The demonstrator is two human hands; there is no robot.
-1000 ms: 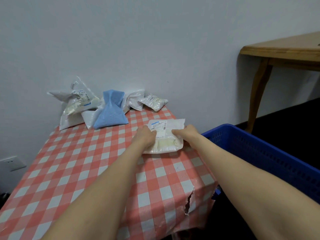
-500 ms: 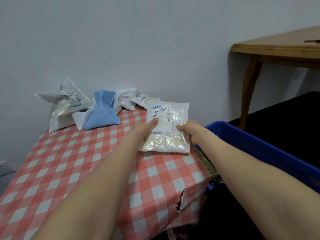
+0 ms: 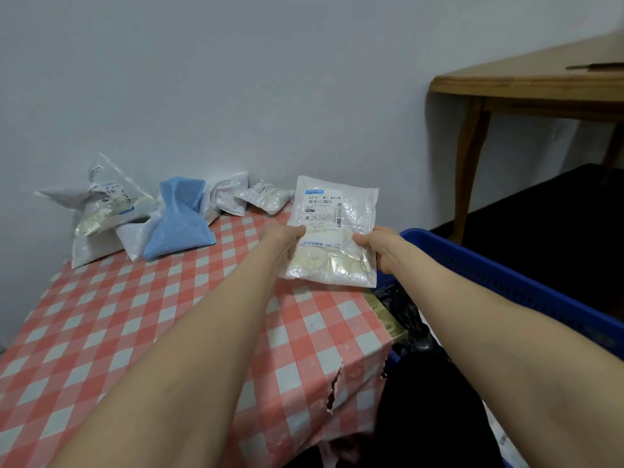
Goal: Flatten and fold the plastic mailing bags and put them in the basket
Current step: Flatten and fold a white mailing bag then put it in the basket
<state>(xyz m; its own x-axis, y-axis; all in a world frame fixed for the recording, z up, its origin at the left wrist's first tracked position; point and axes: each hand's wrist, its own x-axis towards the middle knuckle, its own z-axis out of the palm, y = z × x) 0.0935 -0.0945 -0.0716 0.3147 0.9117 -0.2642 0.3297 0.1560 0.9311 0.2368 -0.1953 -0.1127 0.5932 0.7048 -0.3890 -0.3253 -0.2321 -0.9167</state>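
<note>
A folded white mailing bag (image 3: 337, 228) with a printed label is held upright above the right edge of the checked table (image 3: 141, 319). My left hand (image 3: 282, 236) grips its left side and my right hand (image 3: 380, 246) grips its right side, thumbs on the front. A blue plastic basket (image 3: 499, 275) stands to the right of the table, below the bag's right edge. Several unfolded bags lie at the back of the table against the wall: a blue bag (image 3: 180, 222), crumpled white bags (image 3: 101, 214) and a small white bag (image 3: 268, 201).
A wooden table (image 3: 526, 86) stands at the right against the wall. Black plastic (image 3: 401, 315) lies in the basket beside the table's corner. The tablecloth has a tear (image 3: 334, 390) at its front right corner.
Both hands lifted the folded white bag off the tablecloth, stood it upright and carried it right toward the basket. The view has swung to the right.
</note>
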